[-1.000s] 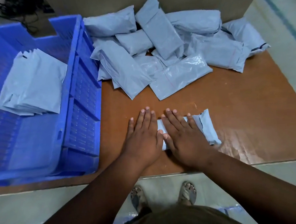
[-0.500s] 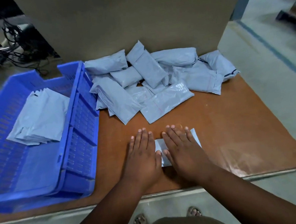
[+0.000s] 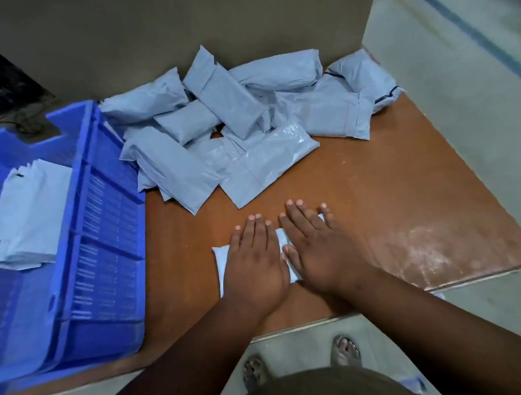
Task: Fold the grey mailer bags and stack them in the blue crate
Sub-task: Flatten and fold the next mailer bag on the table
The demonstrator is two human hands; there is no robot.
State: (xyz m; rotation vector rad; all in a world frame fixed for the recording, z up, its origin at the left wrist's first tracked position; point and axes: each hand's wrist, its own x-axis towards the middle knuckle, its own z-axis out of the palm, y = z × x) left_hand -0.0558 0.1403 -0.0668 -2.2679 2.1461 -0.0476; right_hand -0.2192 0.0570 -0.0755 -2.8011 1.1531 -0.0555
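Pressing a grey mailer bag (image 3: 223, 260) flat
Left hand (image 3: 254, 258) and right hand (image 3: 320, 248) lay open-palmed, gripping nothing; uneven pressure could spring the slippery fold open.

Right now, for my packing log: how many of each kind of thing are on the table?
Blue crate: 1
Folded stack in the crate: 1, bags in it uncountable
Bag pressed under left hand and right hand: 1
Loose bags in the pile: at least 8, some buried
Total: at least 11
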